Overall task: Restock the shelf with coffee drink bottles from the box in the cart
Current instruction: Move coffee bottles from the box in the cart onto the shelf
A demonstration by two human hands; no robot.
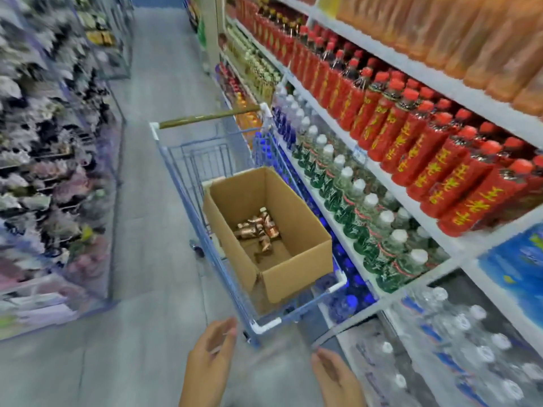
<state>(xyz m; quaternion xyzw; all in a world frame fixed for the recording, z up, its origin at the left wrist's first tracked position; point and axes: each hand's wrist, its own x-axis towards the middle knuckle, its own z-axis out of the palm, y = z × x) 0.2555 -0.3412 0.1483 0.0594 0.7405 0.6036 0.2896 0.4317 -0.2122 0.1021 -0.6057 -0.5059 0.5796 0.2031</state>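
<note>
Left hand (210, 356) and right hand (335, 374) are hovering empty, fingers loose, near the cart (266, 325), bottles (258, 229) are lying deep in the box (296, 268), so I'm guessing reaching down in is coming next.

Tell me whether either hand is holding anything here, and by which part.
Nothing is held. The left hand and right hand are open and empty, below the cart. The coffee drink bottles lie in the box.
</note>
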